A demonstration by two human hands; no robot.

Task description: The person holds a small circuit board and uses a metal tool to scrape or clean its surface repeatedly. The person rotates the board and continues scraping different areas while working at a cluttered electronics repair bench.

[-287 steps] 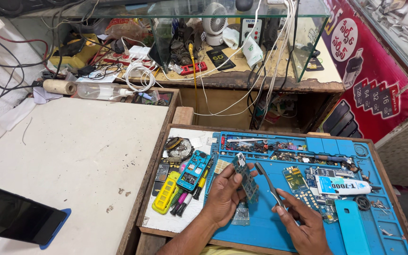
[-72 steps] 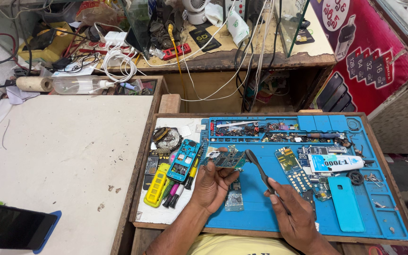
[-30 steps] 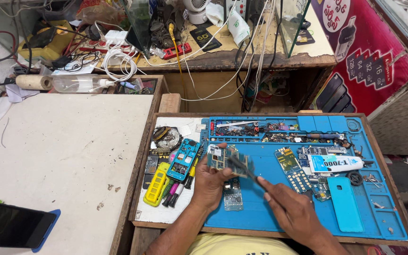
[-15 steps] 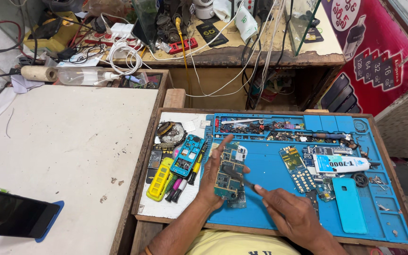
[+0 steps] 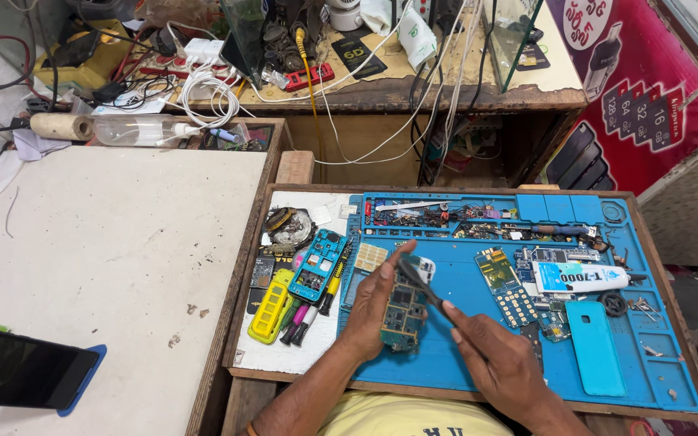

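Over a blue repair mat set in a wooden tray, the left hand grips a green phone circuit board, fingers closed around its edge, above the mat's left half. To the right, the right hand pinches dark tweezers whose tip meets the board's top. Left of the mat lie a yellow phone shell and a blue phone frame; a glue tube rests on the mat's right side.
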